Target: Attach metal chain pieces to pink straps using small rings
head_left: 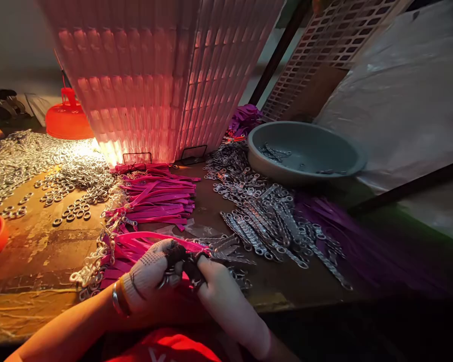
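Your red shirt (169, 346) sits below the fingers; your left hand (151, 271) clamps metal links (169, 274) beneath its fingertips; your right hand's (221, 286) grip, I cannot tell. Best brace both, clear of pink straps (154, 208) beyond.

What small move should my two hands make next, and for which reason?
I would perhaps steady the gloved left hand and ease the gloved right hand slightly aside. The two meet closely, and the left seems closed on a small metal piece, mostly covered from view, so uncovering it might help to check how it sits.
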`<state>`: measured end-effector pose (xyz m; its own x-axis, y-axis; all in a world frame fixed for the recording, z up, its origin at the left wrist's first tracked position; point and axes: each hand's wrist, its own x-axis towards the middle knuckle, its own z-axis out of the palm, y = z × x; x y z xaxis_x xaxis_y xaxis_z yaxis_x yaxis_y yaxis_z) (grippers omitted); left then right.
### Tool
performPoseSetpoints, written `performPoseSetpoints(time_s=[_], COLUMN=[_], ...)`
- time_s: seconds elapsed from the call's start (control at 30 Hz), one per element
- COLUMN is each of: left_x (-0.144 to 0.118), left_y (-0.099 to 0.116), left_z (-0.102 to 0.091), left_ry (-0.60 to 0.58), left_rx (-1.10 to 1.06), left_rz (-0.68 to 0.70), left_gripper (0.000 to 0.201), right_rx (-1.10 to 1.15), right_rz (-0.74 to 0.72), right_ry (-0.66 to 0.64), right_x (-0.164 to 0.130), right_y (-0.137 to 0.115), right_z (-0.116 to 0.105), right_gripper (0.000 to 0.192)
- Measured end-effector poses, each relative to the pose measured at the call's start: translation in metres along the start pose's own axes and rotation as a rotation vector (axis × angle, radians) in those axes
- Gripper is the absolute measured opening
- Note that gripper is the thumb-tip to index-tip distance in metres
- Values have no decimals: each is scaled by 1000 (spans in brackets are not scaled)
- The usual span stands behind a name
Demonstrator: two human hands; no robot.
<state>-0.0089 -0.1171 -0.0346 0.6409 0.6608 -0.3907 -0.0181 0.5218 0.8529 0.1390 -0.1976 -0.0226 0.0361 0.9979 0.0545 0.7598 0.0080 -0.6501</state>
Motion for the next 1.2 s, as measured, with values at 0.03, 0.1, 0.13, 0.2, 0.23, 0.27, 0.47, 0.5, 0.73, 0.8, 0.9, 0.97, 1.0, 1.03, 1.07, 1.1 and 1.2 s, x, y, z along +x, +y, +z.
performPoseSetpoints(time_s=[0.03, 0.1, 0.13, 0.2, 0.23, 0.27, 0.47, 0.5, 0.73, 0.8, 0.9, 0.97, 1.0, 1.03, 1.07, 1.1, 1.2], left_x=[8, 30, 45, 81, 102, 125, 241, 252, 256, 233, 179, 136, 115, 96, 80, 66, 39], left_y=[4, 19, 30, 59, 75, 90, 132, 132, 132, 132, 123, 109, 101, 92, 83, 74, 53], left_z=[0, -4, -8, -16, -20, -23, -5, 1, 9, 2, -7, -10, -10, -10, -10, -9, -8], left_ry=[-28, -87, -81, 15, 125, 175, 177, 163, 166, 171, 156, 119, 94, 64, 33, 10, 5], left_rx=[11, 150, 318, 783, 1087, 1189, 1509, 1542, 1545, 1470, 1318, 1175, 1024, 846, 661, 496, 326], left_rz=[-46, -82, -40, 148, 279, 321, 280, 259, 283, 322, 334, 302, 273, 234, 191, 150, 85], left_gripper=[35, 29, 26, 27, 29, 26, 25, 28, 26, 15, 18, 25, 26, 28, 31, 34, 38], right_rx=[-14, -75, -113, -189, -225, -266, -505, -513, -283, -125, -23, -34, -52, -82, -125, -181, -373], right_rz=[14, 32, 35, 12, -16, -54, -228, -226, -119, -58, 10, -11, -30, -47, -57, -62, -105], right_ry=[-8, 38, 89, 192, 232, 265, 316, 303, 249, 240, 263, 295, 302, 298, 284, 259, 172], right_x=[4, 11, 14, 20, 23, 25, 30, 30, 30, 33, 40, 47, 51, 54, 58, 61, 58], right_y=[5, 17, 23, 35, 40, 43, 45, 44, 51, 54, 55, 52, 48, 44, 39, 34, 22], right_z=[-2, -7, -8, -5, -1, 4, 39, 42, 24, 7, -16, -26, -28, -28, -28, -26, -21], right_gripper=[19, 20, 20, 19, 19, 20, 12, 12, 31, 35, 34, 34, 34, 33, 30, 28, 22])
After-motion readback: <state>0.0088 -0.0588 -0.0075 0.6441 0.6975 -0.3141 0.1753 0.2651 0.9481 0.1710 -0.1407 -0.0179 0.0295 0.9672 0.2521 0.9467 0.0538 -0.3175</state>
